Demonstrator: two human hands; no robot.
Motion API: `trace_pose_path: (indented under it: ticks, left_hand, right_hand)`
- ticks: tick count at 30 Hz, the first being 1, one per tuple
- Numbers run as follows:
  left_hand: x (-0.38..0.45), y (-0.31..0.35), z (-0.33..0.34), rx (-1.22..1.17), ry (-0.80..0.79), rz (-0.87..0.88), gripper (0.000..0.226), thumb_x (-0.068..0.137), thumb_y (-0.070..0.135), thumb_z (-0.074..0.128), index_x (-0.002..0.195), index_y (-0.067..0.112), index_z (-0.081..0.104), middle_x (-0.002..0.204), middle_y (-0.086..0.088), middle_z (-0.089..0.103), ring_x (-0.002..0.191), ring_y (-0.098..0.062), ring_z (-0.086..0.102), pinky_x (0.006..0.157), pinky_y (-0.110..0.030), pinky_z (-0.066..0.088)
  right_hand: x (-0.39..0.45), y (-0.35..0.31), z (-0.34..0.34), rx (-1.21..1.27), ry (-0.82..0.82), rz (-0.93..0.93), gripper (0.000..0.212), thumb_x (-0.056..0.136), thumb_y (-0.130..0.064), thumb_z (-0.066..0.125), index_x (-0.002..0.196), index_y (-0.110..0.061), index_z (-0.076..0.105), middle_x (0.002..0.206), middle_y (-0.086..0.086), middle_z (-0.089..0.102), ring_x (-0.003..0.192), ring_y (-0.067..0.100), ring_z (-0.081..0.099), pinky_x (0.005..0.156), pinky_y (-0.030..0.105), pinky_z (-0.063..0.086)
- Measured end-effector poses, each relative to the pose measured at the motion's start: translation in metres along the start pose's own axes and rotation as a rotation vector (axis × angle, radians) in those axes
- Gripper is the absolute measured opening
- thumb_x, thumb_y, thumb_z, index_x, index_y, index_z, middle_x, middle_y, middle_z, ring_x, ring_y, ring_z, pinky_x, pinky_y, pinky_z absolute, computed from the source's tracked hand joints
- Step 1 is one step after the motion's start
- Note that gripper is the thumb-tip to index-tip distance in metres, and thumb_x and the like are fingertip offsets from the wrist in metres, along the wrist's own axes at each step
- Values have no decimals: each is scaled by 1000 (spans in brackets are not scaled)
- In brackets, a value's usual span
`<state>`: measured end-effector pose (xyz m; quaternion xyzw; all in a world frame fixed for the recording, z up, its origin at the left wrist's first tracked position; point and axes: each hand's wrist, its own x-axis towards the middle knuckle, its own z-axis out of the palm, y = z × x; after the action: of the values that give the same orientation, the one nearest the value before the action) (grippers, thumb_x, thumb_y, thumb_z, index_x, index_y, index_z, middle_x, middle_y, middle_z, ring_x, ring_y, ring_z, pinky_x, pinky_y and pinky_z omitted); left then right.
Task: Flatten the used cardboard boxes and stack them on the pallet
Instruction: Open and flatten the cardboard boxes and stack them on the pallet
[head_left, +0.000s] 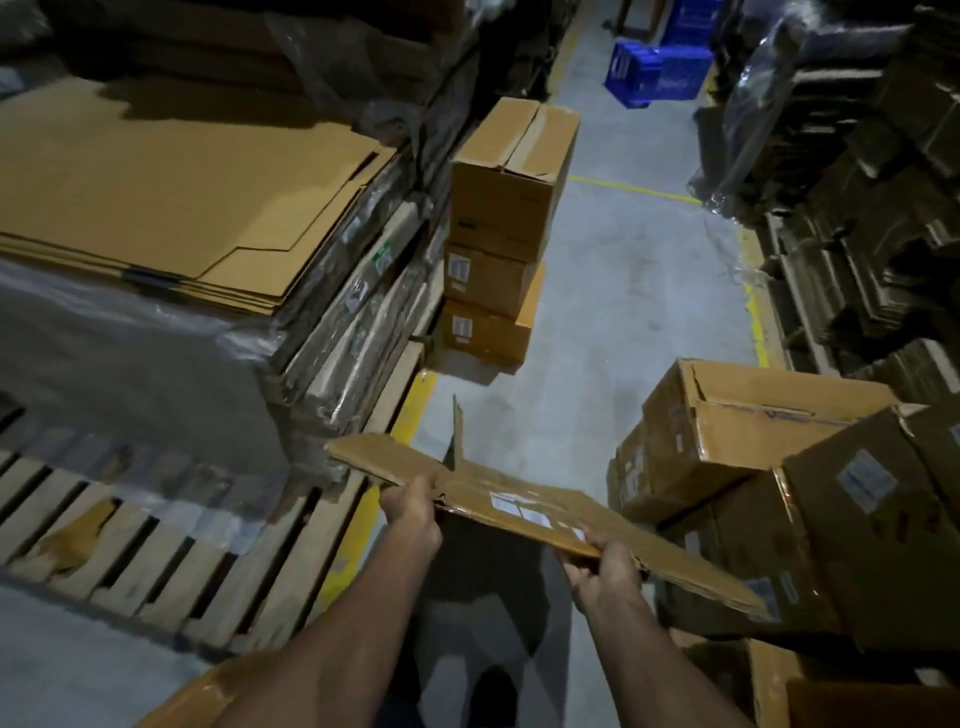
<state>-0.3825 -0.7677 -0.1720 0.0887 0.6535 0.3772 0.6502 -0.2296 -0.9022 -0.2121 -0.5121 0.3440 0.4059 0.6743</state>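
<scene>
Flattened cardboard box (524, 506): held in the air over the aisle floor, beside the wooden pallet (171, 561); left hand (413, 512) and right hand (605, 569) each curl fingers over its near long edge. Likely light, stiff but bendy at creases, best gripped at two edges. Long axis runs far-left to near-right, one flap standing up

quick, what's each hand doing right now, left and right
Left hand: gripping the near edge of the flattened cardboard box.
Right hand: gripping the same box's near edge, further along to the right.
</scene>
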Motion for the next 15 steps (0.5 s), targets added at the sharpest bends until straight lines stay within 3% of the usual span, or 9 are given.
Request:
trace_pose_path:
  ticks: [2, 5, 7, 9, 11, 15]
  left_hand:
    - [-5, 3, -2, 105, -46, -36, 28, 83, -19, 49, 102, 1, 54, 107, -25, 64, 96, -40, 65, 92, -55, 54]
    - [-7, -5, -8, 239, -95, 29, 48, 76, -25, 41, 117, -3, 53, 105, -20, 62, 97, -39, 62, 89, -50, 54]
    - [-15, -8, -13, 291, -123, 66, 47, 76, -26, 40, 114, 0, 53, 96, -17, 61, 87, -35, 59, 78, -43, 52]
    - [-23, -6, -19, 324, -138, 88, 38, 78, -25, 41, 97, 6, 52, 85, -15, 60, 73, -31, 57, 66, -36, 50]
    - [-27, 1, -26, 346, -165, 119, 35, 78, -23, 44, 96, 6, 52, 81, -14, 59, 64, -27, 53, 56, -28, 44]
    - [-40, 19, -44, 339, -171, 177, 30, 79, -23, 47, 95, 2, 49, 73, -13, 53, 56, -24, 48, 39, -21, 38]
  right_hand:
    - [2, -2, -12, -43, 0, 21, 43, 92, 0, 62, 133, -6, 53, 113, 22, 68, 94, 38, 70, 62, 49, 60]
    - [3, -8, -26, -83, 23, 53, 40, 93, -14, 66, 131, -9, 56, 115, 21, 68, 99, 40, 69, 65, 53, 59]
    - [4, -14, -31, -60, 46, 65, 36, 97, -20, 61, 132, -11, 56, 119, 21, 66, 99, 43, 67, 58, 55, 59]
    - [2, -18, -33, -33, 51, 34, 33, 99, -15, 56, 132, -10, 56, 120, 23, 65, 95, 45, 67, 51, 57, 57]
    - [-9, -17, -30, -30, 23, -4, 32, 100, -12, 54, 132, -10, 54, 119, 25, 64, 93, 46, 67, 52, 59, 57]
    - [-41, -9, -20, -10, -59, -57, 30, 101, -11, 54, 130, -17, 55, 116, 21, 64, 102, 44, 67, 83, 64, 56]
